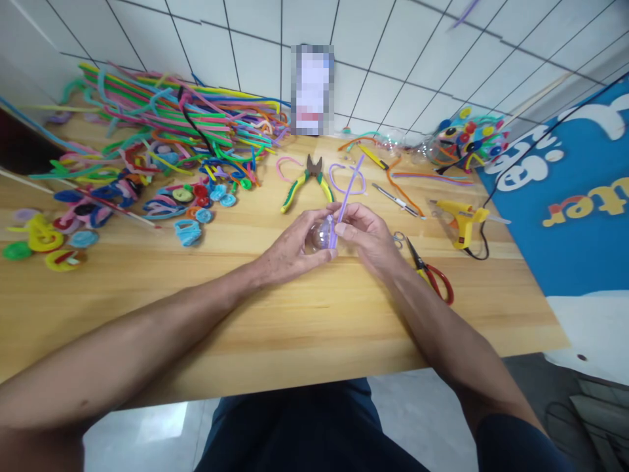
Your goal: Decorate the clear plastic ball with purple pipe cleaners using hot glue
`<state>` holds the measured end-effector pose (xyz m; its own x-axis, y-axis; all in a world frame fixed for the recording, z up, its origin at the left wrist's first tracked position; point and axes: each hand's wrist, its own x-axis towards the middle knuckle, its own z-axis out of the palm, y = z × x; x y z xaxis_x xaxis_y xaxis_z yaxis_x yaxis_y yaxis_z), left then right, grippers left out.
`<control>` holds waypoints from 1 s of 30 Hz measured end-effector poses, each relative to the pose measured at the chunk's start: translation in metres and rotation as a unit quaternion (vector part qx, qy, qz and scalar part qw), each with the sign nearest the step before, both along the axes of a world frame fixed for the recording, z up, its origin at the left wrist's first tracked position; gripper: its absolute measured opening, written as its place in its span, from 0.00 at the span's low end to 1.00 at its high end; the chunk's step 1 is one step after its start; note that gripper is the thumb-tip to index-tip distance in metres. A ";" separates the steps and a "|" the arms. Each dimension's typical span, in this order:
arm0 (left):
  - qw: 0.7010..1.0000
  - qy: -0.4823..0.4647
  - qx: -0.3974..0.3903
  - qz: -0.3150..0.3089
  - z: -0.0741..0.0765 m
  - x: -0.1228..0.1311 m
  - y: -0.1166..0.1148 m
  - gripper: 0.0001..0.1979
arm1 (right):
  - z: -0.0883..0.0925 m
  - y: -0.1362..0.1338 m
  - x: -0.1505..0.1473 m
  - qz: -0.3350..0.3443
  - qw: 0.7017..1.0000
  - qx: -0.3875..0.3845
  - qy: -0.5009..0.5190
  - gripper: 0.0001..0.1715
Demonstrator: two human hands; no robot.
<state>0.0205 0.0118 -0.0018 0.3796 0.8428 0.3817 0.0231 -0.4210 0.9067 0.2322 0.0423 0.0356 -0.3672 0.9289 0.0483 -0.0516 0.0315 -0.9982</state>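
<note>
My left hand (297, 246) is closed around a clear plastic ball (321, 234) above the wooden table. A purple pipe cleaner (346, 193) lies along the ball's right side, one end sticking up at a slant. The fingers of my right hand (364, 234) pinch this pipe cleaner against the ball. Just beyond my hands, pliers (314, 180) with green and yellow handles lie with their jaws away from me. A loop of purple pipe cleaner (348, 179) lies to their right. Parts of the ball are hidden by my fingers.
Bundled pipe cleaners (196, 118) fill the back left, with curled pieces in front. A phone (312, 92) leans on the tiled wall. To the right lie red-handled scissors (430, 272), a craft knife (396, 198), a yellow glue gun (462, 219) with its cord, and a yellow cutter (373, 156).
</note>
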 end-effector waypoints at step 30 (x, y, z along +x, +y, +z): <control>0.994 -0.025 -0.098 0.031 -0.002 0.000 0.001 0.30 | -0.013 0.000 0.014 -0.045 0.851 0.466 -0.237 0.18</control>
<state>0.0203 0.0125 -0.0034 0.3090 0.9241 0.2250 -0.0034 -0.2355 0.9719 0.2458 0.0419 0.0221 -0.4795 0.5938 0.6462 0.3941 0.8036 -0.4461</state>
